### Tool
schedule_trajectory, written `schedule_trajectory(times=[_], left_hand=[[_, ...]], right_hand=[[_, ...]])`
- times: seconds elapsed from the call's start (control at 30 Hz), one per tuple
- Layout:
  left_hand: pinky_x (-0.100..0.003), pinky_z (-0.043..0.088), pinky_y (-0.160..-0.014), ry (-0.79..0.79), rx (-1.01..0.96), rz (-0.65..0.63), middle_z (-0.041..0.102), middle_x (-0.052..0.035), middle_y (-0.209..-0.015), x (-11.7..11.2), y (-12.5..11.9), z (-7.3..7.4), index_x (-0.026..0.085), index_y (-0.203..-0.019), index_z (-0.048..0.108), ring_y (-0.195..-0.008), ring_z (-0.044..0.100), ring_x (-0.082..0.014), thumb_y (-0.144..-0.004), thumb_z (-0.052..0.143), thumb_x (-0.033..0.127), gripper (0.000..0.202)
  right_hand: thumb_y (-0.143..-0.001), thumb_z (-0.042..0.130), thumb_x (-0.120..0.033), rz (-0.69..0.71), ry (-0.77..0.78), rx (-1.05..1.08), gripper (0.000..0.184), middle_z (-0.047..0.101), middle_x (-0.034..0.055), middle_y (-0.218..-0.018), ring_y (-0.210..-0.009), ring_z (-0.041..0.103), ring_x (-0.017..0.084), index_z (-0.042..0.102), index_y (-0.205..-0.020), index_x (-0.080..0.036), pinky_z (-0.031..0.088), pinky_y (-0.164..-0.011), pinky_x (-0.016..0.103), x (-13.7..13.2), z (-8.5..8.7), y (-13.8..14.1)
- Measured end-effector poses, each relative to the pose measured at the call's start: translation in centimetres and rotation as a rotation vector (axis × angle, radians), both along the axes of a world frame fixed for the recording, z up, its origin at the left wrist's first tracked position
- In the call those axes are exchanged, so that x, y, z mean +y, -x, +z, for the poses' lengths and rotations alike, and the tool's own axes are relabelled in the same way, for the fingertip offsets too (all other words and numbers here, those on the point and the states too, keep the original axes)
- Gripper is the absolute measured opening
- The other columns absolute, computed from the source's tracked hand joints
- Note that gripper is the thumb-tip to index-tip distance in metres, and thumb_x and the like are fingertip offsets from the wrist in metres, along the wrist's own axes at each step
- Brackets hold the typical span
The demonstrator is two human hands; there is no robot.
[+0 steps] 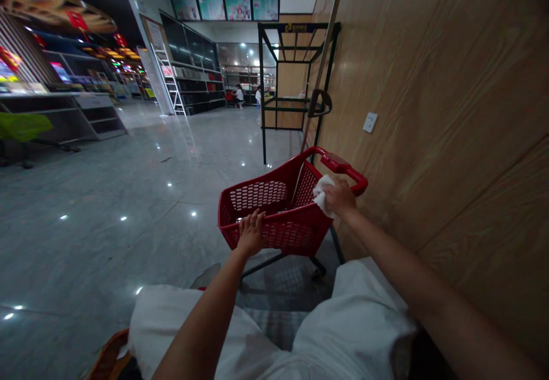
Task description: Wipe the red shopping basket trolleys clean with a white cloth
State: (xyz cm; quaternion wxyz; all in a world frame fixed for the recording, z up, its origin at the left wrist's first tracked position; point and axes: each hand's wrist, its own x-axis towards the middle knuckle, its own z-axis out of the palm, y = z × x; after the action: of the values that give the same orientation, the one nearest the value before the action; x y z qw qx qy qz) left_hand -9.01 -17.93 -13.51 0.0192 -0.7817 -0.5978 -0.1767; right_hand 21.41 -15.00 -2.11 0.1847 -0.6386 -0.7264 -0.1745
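A red plastic shopping cart [274, 208] stands on the grey floor in front of my knees, beside a wooden wall. My left hand [251, 232] grips the near rim of its basket, fingers curled over the edge. My right hand [340, 197] is closed on a white cloth [321, 192] and presses it against the inner side of the basket, just below the red handle [343, 168].
A wooden panel wall [450, 111] with a white socket [370, 122] runs along the right. A dark metal rack [295, 76] stands behind the cart. Glossy floor [128, 197] spreads left towards shelves, a ladder [171, 82] and distant people [239, 95].
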Motion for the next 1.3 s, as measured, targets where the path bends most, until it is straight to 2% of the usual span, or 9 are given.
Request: schedule_trajectory(times=[0.1,0.3,0.4,0.5,0.6,0.73,1.1,1.23,1.3], left_hand=[[-0.048,0.015,-0.11,0.016,0.0,0.024,0.023,-0.0084,-0.151,-0.1,-0.6,0.2,0.022,-0.142,0.027,-0.134,0.022,-0.0313,-0.069,0.062,0.033,0.082],[-0.048,0.016,-0.11,0.023,0.02,0.036,0.023,-0.011,-0.151,-0.3,-0.5,0.3,0.019,-0.143,0.025,-0.134,0.022,-0.032,-0.068,0.062,0.031,0.084],[-0.048,0.018,-0.109,0.009,0.024,0.023,0.023,-0.0107,-0.151,-0.6,0.0,0.2,0.021,-0.143,0.023,-0.133,0.023,-0.0318,-0.069,0.062,0.03,0.085],[-0.047,0.018,-0.11,0.006,0.01,0.0,0.023,-0.0089,-0.151,-0.9,0.6,0.0,0.022,-0.144,0.023,-0.134,0.023,-0.0309,-0.069,0.061,0.028,0.084],[-0.047,0.016,-0.11,0.002,-0.012,-0.01,0.023,-0.0091,-0.151,-1.0,0.8,-0.1,0.021,-0.144,0.023,-0.134,0.022,-0.0308,-0.068,0.061,0.027,0.086],[-0.047,0.013,-0.112,-0.008,-0.054,-0.02,0.022,-0.0088,-0.152,-1.0,0.2,-0.1,0.02,-0.144,0.024,-0.136,0.02,-0.0305,-0.067,0.063,0.029,0.087],[-0.048,0.012,-0.112,-0.025,-0.16,-0.045,0.028,-0.0064,-0.151,-0.8,0.8,-0.2,0.026,-0.144,0.023,-0.138,0.021,-0.0248,-0.085,0.044,0.052,0.069],[-0.051,0.009,-0.113,-0.179,-0.279,-0.03,0.026,-0.011,-0.151,-1.2,-1.0,0.9,0.021,-0.145,0.017,-0.14,0.016,-0.0244,-0.09,0.038,0.047,0.064],[-0.049,0.012,-0.113,-0.22,-0.301,-0.147,0.029,-0.0113,-0.149,-1.2,-2.8,2.0,0.021,-0.145,0.018,-0.14,0.017,-0.0234,-0.091,0.037,0.046,0.062]], right_hand=[[-0.091,0.036,-0.023,0.022,0.093,0.013,0.033,0.061,0.012,-0.114,-0.102,0.053,0.023,0.068,-0.1,-0.017,0.035,-0.091,0.032,-0.1,-1.1,1.6],[-0.092,0.036,-0.023,0.171,0.215,0.019,0.032,0.063,0.011,-0.107,-0.094,0.057,0.02,0.063,-0.108,-0.019,0.039,-0.083,0.029,-1.3,-5.1,13.2],[-0.093,0.034,-0.025,0.249,0.231,-0.005,0.032,0.062,0.0105,-0.108,-0.095,0.057,0.02,0.063,-0.106,-0.019,0.04,-0.081,0.028,-1.8,-5.6,16.4],[-0.093,0.035,-0.028,0.31,0.249,-0.065,0.032,0.063,0.0086,-0.107,-0.09,0.059,0.019,0.063,-0.106,-0.023,0.042,-0.076,0.027,-1.8,-4.8,14.6],[-0.092,0.037,-0.027,0.233,0.231,-0.112,0.03,0.064,0.0088,-0.103,-0.087,0.059,0.02,0.065,-0.103,-0.023,0.042,-0.077,0.029,-1.5,-3.3,9.5],[-0.09,0.04,-0.026,0.125,0.049,-0.105,0.03,0.053,0.0118,-0.129,-0.107,0.053,0.024,0.065,-0.106,-0.019,0.036,-0.093,0.035,-1.5,-2.1,4.7],[-0.087,0.042,-0.015,0.414,0.154,0.165,0.042,0.05,0.0112,-0.133,-0.119,0.046,0.022,0.044,-0.129,-0.016,0.033,-0.101,0.036,-2.3,-5.5,12.7],[-0.082,0.047,-0.02,0.497,0.347,0.283,0.053,0.05,0.0128,-0.133,-0.117,0.049,0.022,0.035,-0.133,-0.013,0.038,-0.096,0.037,-1.7,-4.2,11.3],[-0.08,0.047,-0.019,0.592,0.422,0.222,0.055,0.047,0.0137,-0.136,-0.122,0.046,0.022,0.037,-0.134,-0.011,0.037,-0.099,0.035,-1.3,-3.2,9.5]])
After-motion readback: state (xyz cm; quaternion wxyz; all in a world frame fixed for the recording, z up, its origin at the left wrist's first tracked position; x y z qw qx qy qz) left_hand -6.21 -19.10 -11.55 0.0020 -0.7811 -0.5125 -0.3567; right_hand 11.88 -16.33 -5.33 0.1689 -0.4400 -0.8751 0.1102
